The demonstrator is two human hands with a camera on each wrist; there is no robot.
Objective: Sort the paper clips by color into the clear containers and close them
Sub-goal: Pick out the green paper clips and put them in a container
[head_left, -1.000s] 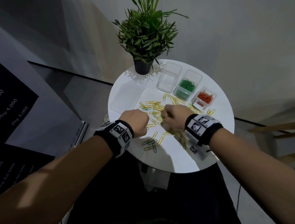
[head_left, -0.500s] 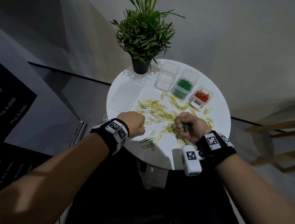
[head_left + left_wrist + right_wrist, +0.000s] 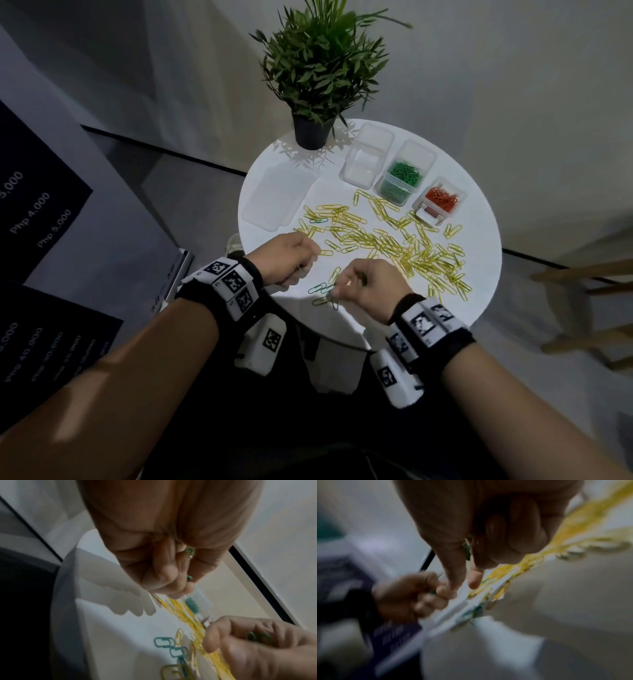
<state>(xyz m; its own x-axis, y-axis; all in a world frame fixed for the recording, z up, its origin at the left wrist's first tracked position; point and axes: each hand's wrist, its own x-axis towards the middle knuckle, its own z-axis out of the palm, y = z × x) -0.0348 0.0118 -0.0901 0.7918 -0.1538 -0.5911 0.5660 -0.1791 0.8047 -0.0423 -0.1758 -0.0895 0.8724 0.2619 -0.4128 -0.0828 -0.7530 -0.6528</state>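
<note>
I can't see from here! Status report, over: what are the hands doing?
Left hand gripping green clips. Right hand gripping green clips, reaching near-edge greens. Yellow clips still scattered. Nothing blocking.

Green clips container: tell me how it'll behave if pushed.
The green clips container probably slides rather than tips: it looks squat, flat-based, on a smooth white table. Its fill likely adds weight. With no lid on, a hard shove might spill clips.

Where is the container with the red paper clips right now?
In the head view, the red-clip container sits at the table's far right, beside the green-clip container.
</note>
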